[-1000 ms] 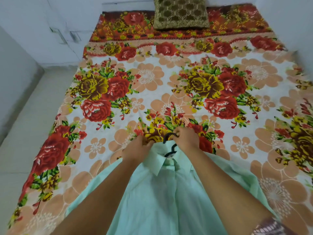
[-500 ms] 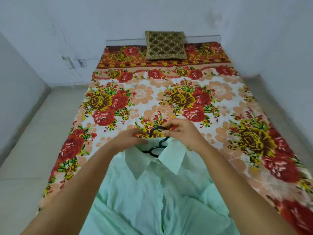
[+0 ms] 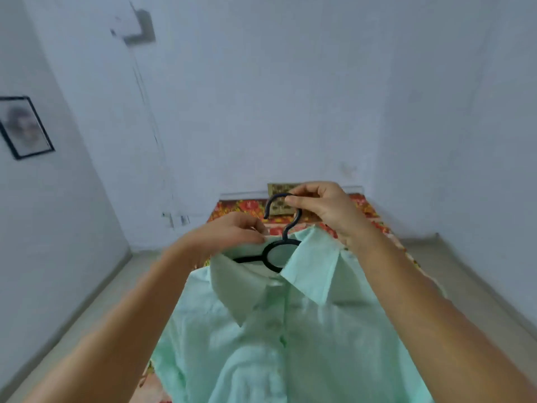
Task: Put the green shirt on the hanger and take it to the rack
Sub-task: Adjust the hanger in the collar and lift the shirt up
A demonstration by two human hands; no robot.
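The green shirt (image 3: 290,344) fills the lower middle of the view, hanging in the air between the person's two bare forearms. It is a pale mint colour, of thin cloth with soft creases. It faces the camera with its front placket closed and small buttons running down the centre. Its pointed collar (image 3: 313,274) stands open at the top, with the two flaps spread left and right.

Inside the collar sits the black hanger (image 3: 284,241). Its round ring shows at the neck opening, one arm disappears under the cloth to the left, and its hook curls upward above the shirt.

The left hand (image 3: 232,231) has its fingers curled and pinches the rear edge of the collar beside the ring. The right hand (image 3: 325,207), a little higher, pinches the top of the hook between thumb and bent fingers.

Beyond the hands lies a bed (image 3: 232,207) with a red floral cover and an olive patterned cushion (image 3: 276,188) at its head. A pale wall (image 3: 290,97) stands behind it, and a blurred framed picture (image 3: 24,128) hangs on the left.
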